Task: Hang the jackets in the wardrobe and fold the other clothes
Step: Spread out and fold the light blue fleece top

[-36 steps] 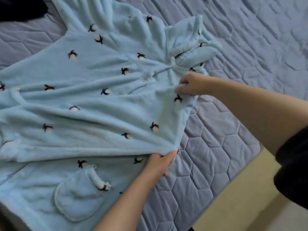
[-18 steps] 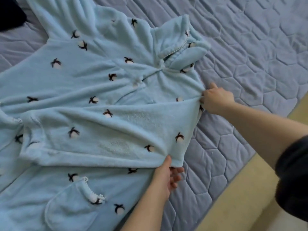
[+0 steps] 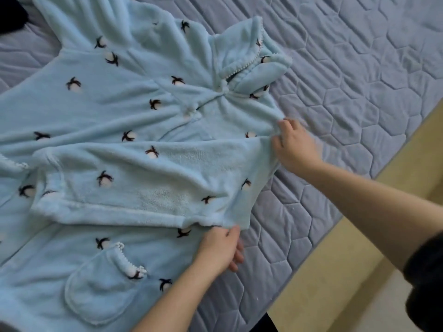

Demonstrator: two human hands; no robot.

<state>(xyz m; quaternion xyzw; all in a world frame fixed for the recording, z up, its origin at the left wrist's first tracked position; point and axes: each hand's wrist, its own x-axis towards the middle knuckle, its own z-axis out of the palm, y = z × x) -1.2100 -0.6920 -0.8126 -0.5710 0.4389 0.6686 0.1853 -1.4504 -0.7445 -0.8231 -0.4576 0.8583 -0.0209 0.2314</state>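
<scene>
A light blue fleece robe (image 3: 134, 111) with small dark-and-white motifs lies spread on the bed, collar toward the upper right and a pocket (image 3: 96, 288) at the lower left. One sleeve (image 3: 148, 185) is folded across the body. My right hand (image 3: 293, 146) pinches the robe's edge at the shoulder end of that sleeve. My left hand (image 3: 221, 249) holds the lower corner of the folded part, thumb on the fabric and fingers curled beneath it.
The bed has a grey-blue quilted cover (image 3: 347, 80); its edge runs diagonally at the right, with a beige floor (image 3: 335, 283) beyond. A dark garment (image 3: 9, 15) lies at the top left corner.
The sleeve has been drawn across the robe's body and laid flat. My right hand moved right and down to the shoulder edge; my left hand stayed at the lower corner.
</scene>
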